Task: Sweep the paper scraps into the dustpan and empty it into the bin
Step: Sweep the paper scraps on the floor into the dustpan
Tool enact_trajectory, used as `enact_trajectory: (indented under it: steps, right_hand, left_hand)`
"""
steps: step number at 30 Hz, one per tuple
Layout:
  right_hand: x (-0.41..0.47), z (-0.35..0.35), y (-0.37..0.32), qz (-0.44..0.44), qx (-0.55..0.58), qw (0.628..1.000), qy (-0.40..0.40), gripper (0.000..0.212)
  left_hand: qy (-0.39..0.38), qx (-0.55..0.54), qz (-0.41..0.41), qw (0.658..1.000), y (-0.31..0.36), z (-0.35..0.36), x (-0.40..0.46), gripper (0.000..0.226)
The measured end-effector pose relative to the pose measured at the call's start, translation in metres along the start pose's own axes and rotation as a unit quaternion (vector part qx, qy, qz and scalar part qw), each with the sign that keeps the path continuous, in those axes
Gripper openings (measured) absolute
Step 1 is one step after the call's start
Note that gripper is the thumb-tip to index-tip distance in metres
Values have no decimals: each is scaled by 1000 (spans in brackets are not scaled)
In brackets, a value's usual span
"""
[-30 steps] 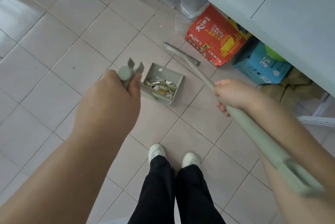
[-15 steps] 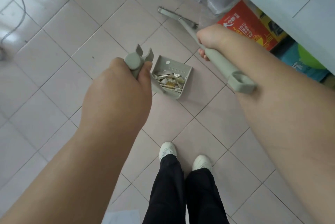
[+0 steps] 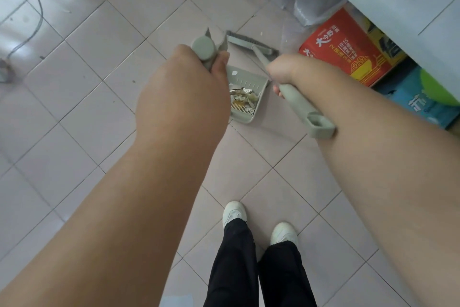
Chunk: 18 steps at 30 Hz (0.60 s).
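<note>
Paper scraps (image 3: pixel 242 97) are heaped inside the green dustpan (image 3: pixel 249 90), which is seen above the tiled floor (image 3: pixel 74 82), ahead of two white shoes (image 3: pixel 234 211); its upright handle (image 3: pixel 205 51) is gripped by the left hand (image 3: pixel 183 92), fingers curled round it; the broom (image 3: pixel 251 44) is held by the right hand (image 3: pixel 283 72), clamped on its shaft, bristles just beyond the pan; a red box (image 3: pixel 348 50) is seen under the table (image 3: pixel 398 8).
</note>
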State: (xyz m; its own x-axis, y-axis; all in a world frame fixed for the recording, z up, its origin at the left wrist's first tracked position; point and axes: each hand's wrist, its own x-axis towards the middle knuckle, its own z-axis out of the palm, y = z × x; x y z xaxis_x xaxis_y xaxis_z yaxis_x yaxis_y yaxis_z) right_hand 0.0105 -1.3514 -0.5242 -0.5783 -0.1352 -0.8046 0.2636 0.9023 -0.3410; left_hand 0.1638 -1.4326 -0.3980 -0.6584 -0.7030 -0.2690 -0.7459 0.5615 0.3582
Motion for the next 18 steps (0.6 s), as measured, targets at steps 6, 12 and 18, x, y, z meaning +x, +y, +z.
enact_trajectory:
  steps: [6, 12, 18]
  right_hand:
    - [-40, -17, 28, 45, -40, 996, -66, 19]
    - [-74, -62, 37, 71, 27, 994, -74, 20]
    - [-42, -33, 5, 22, 60, 998, -10, 17]
  left_hand:
    - [-8, 6, -2, 1000, 0, -2, -1, 38]
    - [-11, -3, -8, 1000, 0, 0, -8, 41]
    - [-13, -6, -10, 1000, -3, 3, -13, 39]
